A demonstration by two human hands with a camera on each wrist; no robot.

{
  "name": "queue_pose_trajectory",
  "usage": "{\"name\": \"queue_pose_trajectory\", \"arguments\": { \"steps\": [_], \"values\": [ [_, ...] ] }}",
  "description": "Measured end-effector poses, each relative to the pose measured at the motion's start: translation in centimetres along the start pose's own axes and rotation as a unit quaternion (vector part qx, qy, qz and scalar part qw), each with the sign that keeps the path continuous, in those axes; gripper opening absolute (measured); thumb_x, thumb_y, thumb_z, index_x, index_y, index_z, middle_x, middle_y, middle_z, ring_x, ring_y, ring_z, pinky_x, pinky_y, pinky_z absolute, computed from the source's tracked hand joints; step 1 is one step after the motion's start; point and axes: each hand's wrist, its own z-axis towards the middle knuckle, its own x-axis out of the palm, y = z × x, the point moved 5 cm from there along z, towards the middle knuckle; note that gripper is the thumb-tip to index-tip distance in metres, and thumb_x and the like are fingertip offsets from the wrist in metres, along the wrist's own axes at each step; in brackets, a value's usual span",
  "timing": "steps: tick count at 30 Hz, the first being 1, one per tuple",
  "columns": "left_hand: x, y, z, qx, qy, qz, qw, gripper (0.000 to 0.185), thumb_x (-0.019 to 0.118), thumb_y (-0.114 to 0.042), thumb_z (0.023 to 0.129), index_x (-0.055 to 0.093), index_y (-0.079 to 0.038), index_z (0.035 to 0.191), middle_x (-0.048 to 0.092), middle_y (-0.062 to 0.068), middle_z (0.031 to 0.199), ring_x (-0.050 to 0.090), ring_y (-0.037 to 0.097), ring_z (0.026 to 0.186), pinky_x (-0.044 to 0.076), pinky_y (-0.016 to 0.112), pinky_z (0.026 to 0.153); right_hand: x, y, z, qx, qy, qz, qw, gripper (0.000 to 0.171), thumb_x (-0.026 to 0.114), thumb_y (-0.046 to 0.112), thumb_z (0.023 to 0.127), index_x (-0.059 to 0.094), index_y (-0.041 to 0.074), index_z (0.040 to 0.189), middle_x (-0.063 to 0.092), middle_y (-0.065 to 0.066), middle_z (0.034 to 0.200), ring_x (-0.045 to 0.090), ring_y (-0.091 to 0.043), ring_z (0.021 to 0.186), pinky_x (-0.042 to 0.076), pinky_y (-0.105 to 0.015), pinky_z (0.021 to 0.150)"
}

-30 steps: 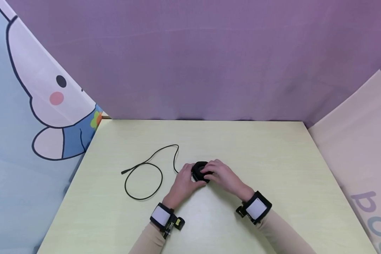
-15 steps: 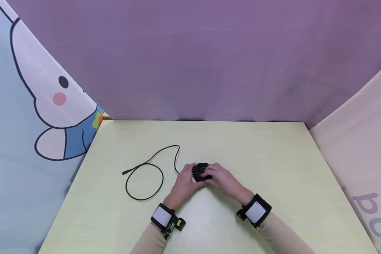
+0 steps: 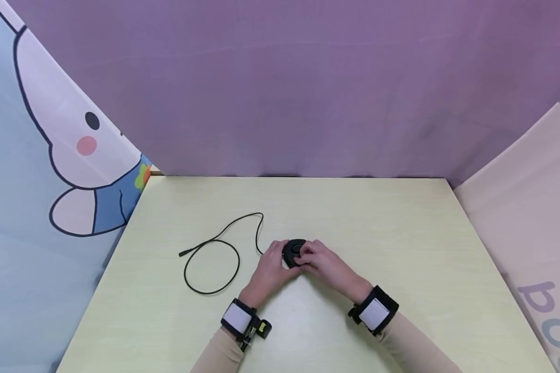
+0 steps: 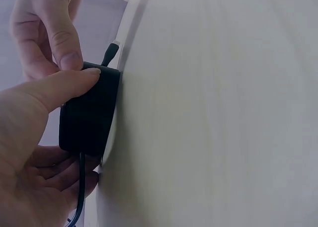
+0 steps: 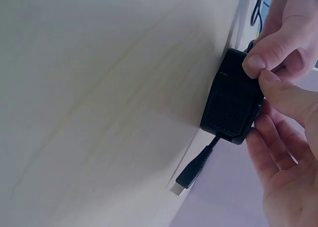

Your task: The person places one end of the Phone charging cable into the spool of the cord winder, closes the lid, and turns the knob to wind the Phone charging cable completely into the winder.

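Observation:
A black, rounded puck-like device (image 3: 292,250) with a ring on its top sits between both hands, close over the table. My left hand (image 3: 269,269) holds its left side, thumb along the near wall (image 4: 89,115) and fingers round the far side. My right hand (image 3: 330,267) holds the right side, its bent fingers over the top edge and its thumb at the near wall, beside the left thumb. A thin black cable (image 3: 238,259) leaves the device on the left. From its other end sticks a short lead with a metal-tipped USB plug (image 5: 193,173), hidden under the right hand in the head view.
The cable lies in a loose loop on the pale table (image 3: 378,212), left of the hands, and ends in a small black connector (image 3: 184,253). A purple cloth (image 3: 280,93) hangs behind the table. Printed cartoon cloths stand at both sides.
The fingers of my right hand have drawn back slightly across the device's top and curled more. The device's ringed top shows more plainly. My left hand and the cable stay nearly still.

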Motion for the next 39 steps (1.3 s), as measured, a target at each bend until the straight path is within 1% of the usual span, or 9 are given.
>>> {"name": "queue_pose_trajectory", "arguments": {
  "steps": [4,9,15,19,26,31,36,39],
  "values": [
    [0.0,-0.1,0.0,0.003,-0.002,0.005,1.0000,0.072,0.086,-0.039,0.085,0.057,-0.002,0.139,0.062,0.014,0.126,0.063,0.025,0.114,0.055,0.042,0.099,0.1,0.1,0.0,-0.002,-0.005,-0.007,1.000,0.016,0.077,0.003,0.090,0.081,0.008,0.104,0.062,-0.003,0.104,0.057,-0.018,0.100,0.058,-0.033,0.090],
    [0.1,0.0,0.0,0.003,-0.004,0.011,0.9999,0.072,0.087,-0.038,0.084,0.058,0.000,0.138,0.062,0.014,0.126,0.063,0.026,0.115,0.055,0.042,0.100,0.0,0.4,0.0,0.004,-0.007,-0.012,1.000,0.015,0.078,0.001,0.089,0.082,0.009,0.101,0.060,-0.002,0.101,0.056,-0.017,0.095,0.058,-0.032,0.085],
    [0.2,0.2,0.0,0.004,-0.006,0.015,0.9999,0.071,0.087,-0.039,0.083,0.059,-0.001,0.136,0.062,0.013,0.124,0.063,0.025,0.113,0.055,0.042,0.100,0.0,0.7,0.2,0.028,0.011,-0.007,1.000,0.014,0.077,0.002,0.091,0.082,0.009,0.102,0.060,-0.001,0.102,0.055,-0.017,0.097,0.058,-0.032,0.087],
    [0.2,0.3,0.0,0.002,-0.008,0.017,0.9998,0.072,0.087,-0.038,0.083,0.058,0.000,0.136,0.062,0.014,0.124,0.063,0.026,0.114,0.055,0.042,0.100,0.0,0.8,0.4,0.036,0.018,-0.012,0.999,0.012,0.076,0.004,0.092,0.081,0.010,0.101,0.059,0.000,0.102,0.055,-0.016,0.097,0.057,-0.032,0.086],
    [0.1,0.1,-0.1,0.008,-0.015,0.016,0.9997,0.067,0.088,-0.032,0.083,0.060,0.000,0.134,0.062,0.014,0.123,0.063,0.026,0.112,0.055,0.042,0.100,0.1,1.0,0.5,0.032,0.012,-0.021,0.999,0.008,0.076,0.006,0.092,0.081,0.010,0.097,0.057,0.001,0.099,0.053,-0.015,0.092,0.055,-0.030,0.081],
    [0.0,0.0,-0.1,0.017,-0.022,0.016,0.9995,0.066,0.088,-0.029,0.082,0.059,0.002,0.134,0.062,0.016,0.124,0.064,0.027,0.114,0.055,0.044,0.100,0.1,1.0,0.5,0.032,0.007,-0.029,0.999,0.007,0.077,0.007,0.092,0.081,0.011,0.096,0.057,0.001,0.099,0.053,-0.015,0.092,0.056,-0.031,0.081],
    [0.1,0.0,0.0,0.014,-0.017,0.014,0.9997,0.067,0.087,-0.029,0.083,0.059,0.002,0.135,0.062,0.016,0.125,0.064,0.028,0.115,0.055,0.044,0.100,0.0,0.9,0.4,0.030,0.003,-0.033,0.999,0.006,0.077,0.007,0.092,0.080,0.012,0.092,0.057,0.001,0.099,0.053,-0.015,0.092,0.056,-0.031,0.081],
    [0.1,-0.1,0.1,0.021,-0.012,0.021,0.9995,0.068,0.087,-0.030,0.084,0.058,0.003,0.136,0.062,0.016,0.126,0.063,0.028,0.116,0.055,0.043,0.101,-0.1,0.9,0.3,0.034,0.003,-0.033,0.999,0.007,0.077,0.006,0.092,0.080,0.012,0.092,0.057,0.001,0.099,0.053,-0.016,0.093,0.056,-0.031,0.081]
  ]
}}
